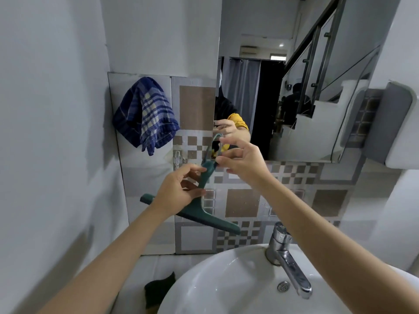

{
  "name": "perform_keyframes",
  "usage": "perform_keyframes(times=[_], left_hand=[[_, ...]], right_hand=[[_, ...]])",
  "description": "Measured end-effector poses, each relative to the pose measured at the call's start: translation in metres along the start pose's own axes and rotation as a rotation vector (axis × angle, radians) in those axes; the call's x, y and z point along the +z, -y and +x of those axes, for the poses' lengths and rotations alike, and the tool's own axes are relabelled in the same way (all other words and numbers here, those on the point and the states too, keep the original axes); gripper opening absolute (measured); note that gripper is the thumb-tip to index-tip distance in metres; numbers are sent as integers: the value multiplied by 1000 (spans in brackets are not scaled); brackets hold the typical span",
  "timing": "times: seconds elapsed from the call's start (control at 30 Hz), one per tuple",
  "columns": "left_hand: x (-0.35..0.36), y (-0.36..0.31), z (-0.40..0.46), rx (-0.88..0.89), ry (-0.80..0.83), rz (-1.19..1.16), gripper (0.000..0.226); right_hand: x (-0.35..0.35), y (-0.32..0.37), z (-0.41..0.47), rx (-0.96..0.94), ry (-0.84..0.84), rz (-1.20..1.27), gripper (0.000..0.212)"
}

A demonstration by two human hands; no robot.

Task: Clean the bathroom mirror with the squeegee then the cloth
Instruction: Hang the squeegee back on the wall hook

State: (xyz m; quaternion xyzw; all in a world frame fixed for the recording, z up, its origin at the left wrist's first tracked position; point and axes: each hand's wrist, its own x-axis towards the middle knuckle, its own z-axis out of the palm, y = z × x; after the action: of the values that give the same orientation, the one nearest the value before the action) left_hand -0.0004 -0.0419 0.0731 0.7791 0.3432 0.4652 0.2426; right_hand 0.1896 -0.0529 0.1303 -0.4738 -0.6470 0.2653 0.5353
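Note:
A dark green squeegee (205, 177) hangs tilted in front of the tiled wall, blade (217, 222) down and slanting to the right. My left hand (179, 191) grips its handle near the middle. My right hand (240, 158) pinches the cord loop (215, 138) at the top end of the handle, at the mirror's lower left corner. The mirror (294, 75) fills the upper right wall. A blue checked cloth (145, 114) hangs on the wall to the left, apart from both hands.
A small clear wall hook (178, 157) sits just left of the handle top. Below are a white basin (226, 284) and a chrome tap (285, 254). A grey shelf (399, 125) juts out at the right. A dark object (158, 291) lies low, left of the basin.

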Motion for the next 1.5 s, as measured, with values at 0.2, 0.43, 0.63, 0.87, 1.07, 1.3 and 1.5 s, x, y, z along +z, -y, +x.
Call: perform_keyframes(times=[0.2,0.43,0.63,0.87,1.07,1.3,1.5], left_hand=[[-12,37,-10,-75,-171,-41,44],[-13,70,-14,-148,-250,-80,38],[-1,95,-26,-209,-213,-70,37],[2,100,-27,-240,-151,-50,33],[-22,64,-14,-141,-372,34,19],[-61,-19,14,246,-941,34,8],[-94,-44,46,-312,-748,-293,30]], right_hand=[[56,-10,33,-61,48,-53,46],[90,-31,50,-26,96,-114,50],[100,-57,42,20,125,-150,48],[98,-62,39,21,129,-229,39],[89,-25,52,-118,4,-208,22],[91,40,83,-308,-137,-83,18],[101,78,124,-326,-68,-116,30]])
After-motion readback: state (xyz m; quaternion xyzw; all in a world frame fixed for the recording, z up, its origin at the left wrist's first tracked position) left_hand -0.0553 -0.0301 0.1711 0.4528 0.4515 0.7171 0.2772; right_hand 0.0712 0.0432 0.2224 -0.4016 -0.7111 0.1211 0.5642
